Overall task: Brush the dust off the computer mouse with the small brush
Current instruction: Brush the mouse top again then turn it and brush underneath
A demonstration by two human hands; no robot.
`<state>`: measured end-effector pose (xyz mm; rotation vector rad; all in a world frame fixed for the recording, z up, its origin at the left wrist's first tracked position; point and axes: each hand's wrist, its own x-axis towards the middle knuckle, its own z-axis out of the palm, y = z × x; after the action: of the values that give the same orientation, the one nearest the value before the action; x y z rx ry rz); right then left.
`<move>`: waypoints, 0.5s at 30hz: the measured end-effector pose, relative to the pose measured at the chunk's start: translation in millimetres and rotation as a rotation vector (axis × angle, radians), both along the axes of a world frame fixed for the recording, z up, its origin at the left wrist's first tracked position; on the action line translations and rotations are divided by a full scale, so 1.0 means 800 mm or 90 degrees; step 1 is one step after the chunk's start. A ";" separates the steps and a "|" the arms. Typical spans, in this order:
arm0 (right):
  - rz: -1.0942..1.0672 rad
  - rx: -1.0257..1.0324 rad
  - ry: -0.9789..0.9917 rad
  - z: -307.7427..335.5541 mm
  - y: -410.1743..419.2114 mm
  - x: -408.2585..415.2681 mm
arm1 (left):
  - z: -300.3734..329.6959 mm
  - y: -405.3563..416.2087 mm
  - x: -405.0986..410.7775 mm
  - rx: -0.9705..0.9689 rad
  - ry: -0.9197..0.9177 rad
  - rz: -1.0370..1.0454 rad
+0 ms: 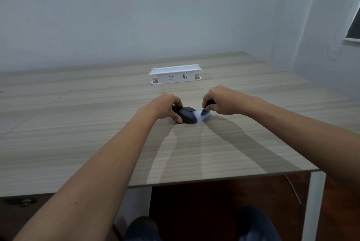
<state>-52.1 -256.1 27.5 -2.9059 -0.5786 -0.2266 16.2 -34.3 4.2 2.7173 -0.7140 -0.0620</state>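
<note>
Pale wood-grain table [97,143], smooth laminate with straight streaks, bare across the near half, white leg below its front edge. Item, mid-table: mouse [187,116], black, matte, low rounded shell, resting flat on the top. Left hand [169,108] curled over its left side, fingers and thumb pinching the shell to keep it from sliding. Right hand [222,102] closed around the dark handle of the brush [203,113], whose soft white bristles meet the mouse's right flank, blurred. Advice for the stroke: keep the left grip steady, use light short sweeps away from the body of the mouse, work bristle tips into seams and the wheel. Farther back: socket box [175,74], white, hard plastic, rectangular with overhanging lid. Beyond, plain matte wall [136,17].
</note>
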 end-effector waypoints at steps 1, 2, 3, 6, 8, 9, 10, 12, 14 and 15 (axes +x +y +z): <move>-0.008 -0.011 -0.014 -0.003 0.001 0.001 | 0.000 0.000 0.000 0.001 -0.001 0.000; -0.009 -0.016 -0.025 -0.005 0.003 0.001 | 0.000 0.000 0.000 0.003 -0.002 0.001; -0.001 -0.011 -0.031 -0.005 0.006 0.000 | 0.000 0.000 0.001 0.005 -0.003 0.000; 0.038 0.049 -0.024 0.002 0.015 -0.005 | -0.001 0.000 0.001 0.006 -0.004 0.002; 0.043 0.089 -0.038 0.006 0.017 -0.003 | 0.000 0.000 0.000 0.004 -0.006 0.001; 0.038 0.093 -0.047 0.006 0.017 -0.001 | -0.001 0.000 0.000 0.004 -0.008 0.001; 0.031 0.084 -0.056 0.005 0.018 0.000 | -0.001 0.000 -0.001 0.006 -0.009 0.000; 0.028 0.043 -0.065 0.001 0.021 0.002 | -0.001 0.001 -0.002 0.006 -0.010 0.002; 0.045 -0.008 -0.046 0.001 0.022 0.000 | -0.002 0.001 -0.003 0.003 -0.014 0.003; 0.057 -0.032 -0.025 0.003 0.021 -0.004 | -0.002 0.000 -0.003 0.002 -0.016 0.003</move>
<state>-55.0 -239.7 29.8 -2.9215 -0.7297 -0.2607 14.0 -34.2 2.4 2.7275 -0.7160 -0.0280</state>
